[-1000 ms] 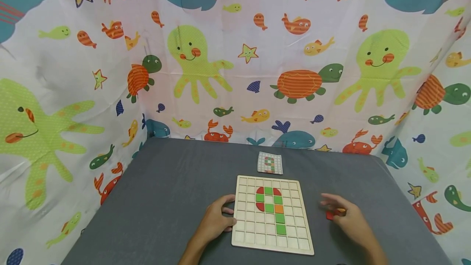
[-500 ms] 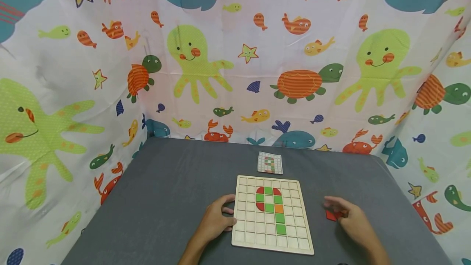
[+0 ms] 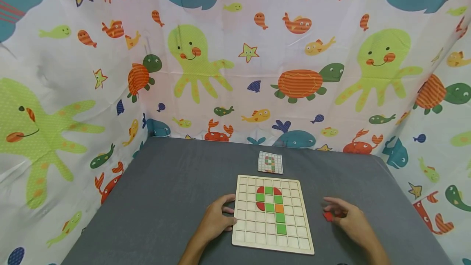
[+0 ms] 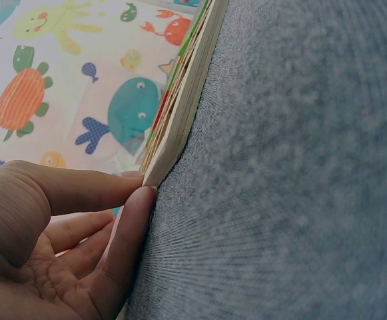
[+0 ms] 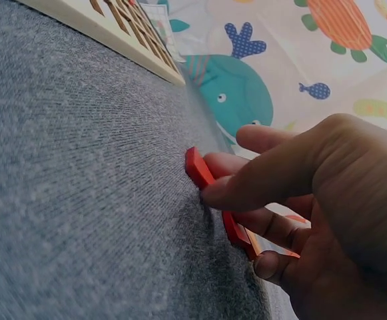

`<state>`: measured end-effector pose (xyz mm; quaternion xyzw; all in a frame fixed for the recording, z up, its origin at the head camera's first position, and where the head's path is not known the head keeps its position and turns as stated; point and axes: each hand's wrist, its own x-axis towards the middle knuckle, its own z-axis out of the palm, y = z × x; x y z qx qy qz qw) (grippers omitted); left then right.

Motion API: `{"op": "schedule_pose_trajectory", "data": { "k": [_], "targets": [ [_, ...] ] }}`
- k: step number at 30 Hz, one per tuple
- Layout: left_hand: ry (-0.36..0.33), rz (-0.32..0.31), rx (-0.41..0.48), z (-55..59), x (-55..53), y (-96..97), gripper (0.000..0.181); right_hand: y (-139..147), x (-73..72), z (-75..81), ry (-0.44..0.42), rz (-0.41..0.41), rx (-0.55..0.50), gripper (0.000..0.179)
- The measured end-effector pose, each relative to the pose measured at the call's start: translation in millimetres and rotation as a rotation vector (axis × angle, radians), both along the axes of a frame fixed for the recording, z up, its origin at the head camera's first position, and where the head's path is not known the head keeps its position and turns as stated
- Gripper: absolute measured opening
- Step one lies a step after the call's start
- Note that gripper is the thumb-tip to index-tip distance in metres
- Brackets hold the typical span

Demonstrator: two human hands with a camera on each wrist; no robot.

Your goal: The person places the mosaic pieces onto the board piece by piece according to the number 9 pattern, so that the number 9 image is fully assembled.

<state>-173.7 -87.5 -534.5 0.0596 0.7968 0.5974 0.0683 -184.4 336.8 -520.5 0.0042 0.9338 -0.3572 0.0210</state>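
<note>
My left hand (image 3: 214, 221) holds the left edge of a square wooden grid board (image 3: 251, 227), thumb and finger at its rim (image 4: 170, 150) in the left wrist view. Red, green and one orange tile (image 3: 279, 208) sit in the grid's cells, forming a loop with a stem below it. To the right of the board, my right hand (image 3: 351, 220) pinches a small red tile (image 5: 200, 170) between thumb and forefinger, low over the cloth. Under the curved other fingers lies another red piece (image 5: 235, 232), with an orange edge showing beside it. The palm partly hides these.
A small printed card (image 3: 270, 162) with a coloured grid pattern lies behind the board. Dark grey cloth (image 3: 165, 199) covers the table. A curtain (image 3: 235, 122) printed with sea animals hangs behind and along both sides.
The right thumb and fingers have drawn in on a red tile, shifting it slightly left. The orange piece seen earlier at this hand is now hidden in the head view. The left hand stays put.
</note>
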Motion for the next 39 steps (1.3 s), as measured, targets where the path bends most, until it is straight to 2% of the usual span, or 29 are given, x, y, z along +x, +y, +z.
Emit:
{"op": "schedule_pose_trajectory", "data": {
  "k": [4, 9, 23, 32, 39],
  "targets": [
    [0.01, -0.002, 0.009, 0.9, 1.0, -0.2, 0.069, -1, -1.1, 0.3, -0.03, -0.019, 0.012, 0.058],
    [0.007, -0.003, 0.033, 1.4, 1.1, -0.5, 0.07, -2, -1.5, 1.6, -0.04, 0.006, 0.014, 0.06],
    [0.016, -0.006, 0.04, 1.4, 2.1, -1.0, 0.07, -6, -0.6, 6.1, -0.03, 0.018, 0.029, 0.058],
    [0.003, 0.004, 0.016, 2.2, 0.4, 1.2, 0.069, -16, 3.0, 9.3, 0.016, 0.058, 0.004, 0.06],
    [-0.001, 0.004, 0.019, 1.1, 0.9, 0.1, 0.069, -34, 2.1, 10.5, 0.01, 0.113, -0.081, 0.061]
  ]
}}
